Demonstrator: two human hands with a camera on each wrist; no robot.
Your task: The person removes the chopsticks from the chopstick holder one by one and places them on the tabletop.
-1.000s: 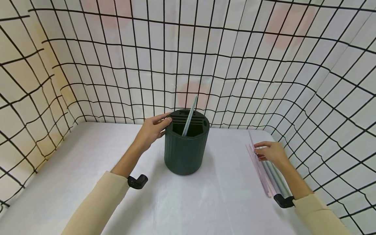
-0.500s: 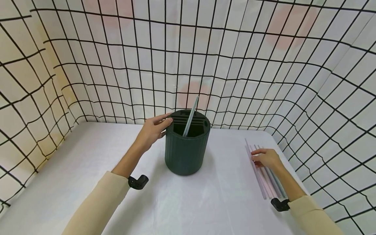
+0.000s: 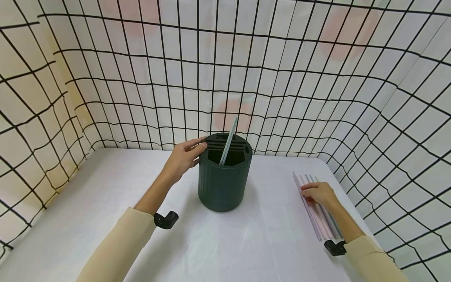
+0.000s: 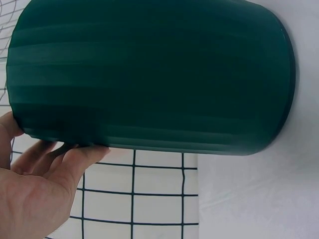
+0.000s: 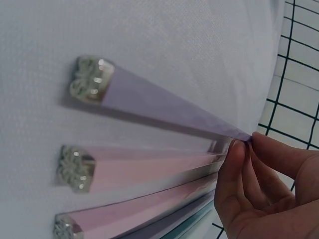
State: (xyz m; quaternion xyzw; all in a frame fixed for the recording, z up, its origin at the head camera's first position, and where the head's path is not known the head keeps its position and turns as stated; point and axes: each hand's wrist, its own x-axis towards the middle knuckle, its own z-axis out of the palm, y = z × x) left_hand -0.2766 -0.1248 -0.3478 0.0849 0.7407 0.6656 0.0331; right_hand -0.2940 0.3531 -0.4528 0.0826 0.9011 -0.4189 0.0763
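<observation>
A dark green ribbed utensil holder [image 3: 222, 190] stands upright, with slim pale blue-green chopsticks [image 3: 228, 143] leaning in its front opening. My left hand [image 3: 181, 158] grips its upper left side, thumb at the rim and fingers along the wall [image 4: 60, 169]. To the right, my right hand [image 3: 321, 194] pinches a purple chopstick [image 5: 149, 102] between thumb and fingers. That chopstick is the leftmost of a row and lies close over the cloth. Beside it are pink chopsticks [image 5: 134, 172], then purple and teal ones, partly hidden under the hand. Their near ends carry silvery, flower-patterned caps [image 5: 77, 169].
White cloth [image 3: 225, 246] covers the table. Black wire mesh [image 3: 169, 78] surrounds it at the back and both sides, with pale sheeting behind. The chopstick row lies near the right-hand mesh. A black wrist camera [image 3: 166, 220] sits on the left wrist.
My right hand has moved nearer and slightly left, bringing the purple chopstick down to the row's left side. The row is now more evenly spread. The left hand and holder stay put.
</observation>
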